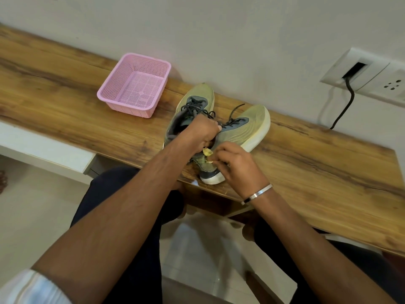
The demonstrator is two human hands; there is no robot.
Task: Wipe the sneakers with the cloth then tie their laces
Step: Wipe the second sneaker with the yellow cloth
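Two green and grey sneakers stand side by side on the wooden table, toes toward the wall. The left sneaker has dark laces lying loose over its tongue. The right sneaker reaches the table's front edge with its heel. My left hand grips the collar of the right sneaker, fingers curled into its opening. My right hand pinches a small yellowish cloth against the heel side of that sneaker. Most of the cloth is hidden between my hands.
A pink perforated plastic basket sits on the table to the left of the sneakers. A wall socket plate with a black cable is at the right. My knees are under the table edge.
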